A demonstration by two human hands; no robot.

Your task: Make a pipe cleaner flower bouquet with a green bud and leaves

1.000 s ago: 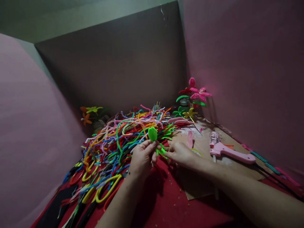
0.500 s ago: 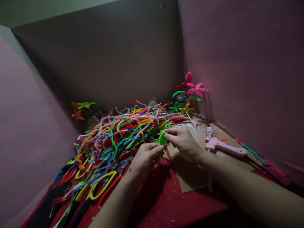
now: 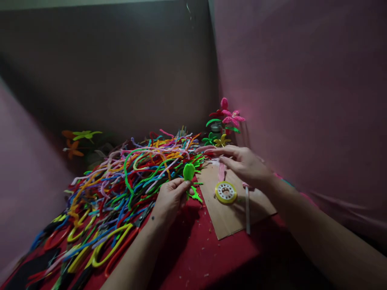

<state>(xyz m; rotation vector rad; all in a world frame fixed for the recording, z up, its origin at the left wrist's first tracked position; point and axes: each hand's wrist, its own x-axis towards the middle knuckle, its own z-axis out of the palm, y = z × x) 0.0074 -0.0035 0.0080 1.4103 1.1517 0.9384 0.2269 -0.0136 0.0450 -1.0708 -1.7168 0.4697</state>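
My left hand (image 3: 172,197) pinches a bright green pipe-cleaner leaf (image 3: 189,172) upright between thumb and fingers, over the red tabletop. More green fuzzy pieces (image 3: 196,195) show just behind those fingers. My right hand (image 3: 242,163) is apart from it, over the cardboard sheet (image 3: 222,225), fingers stretched towards some pink pipe-cleaner pieces (image 3: 205,148); whether it touches them I cannot tell. Below it lie a yellow-rimmed tape roll (image 3: 226,192) and a pink strip (image 3: 221,172). A clear glue stick (image 3: 248,211) juts out under the right forearm, which hides most of the glue gun.
A big heap of coloured pipe cleaners (image 3: 145,165) covers the table's left and middle. Scissors with yellow and red handles (image 3: 113,245) lie at the front left. Pipe-cleaner flowers stand at the back right (image 3: 232,117) and back left (image 3: 72,148). Pink walls (image 3: 302,80) close in the sides.
My right hand has let go of the green leaf and moved right, over the cardboard. The left hand keeps the leaf. The view has turned right, and the tape roll has come into sight.
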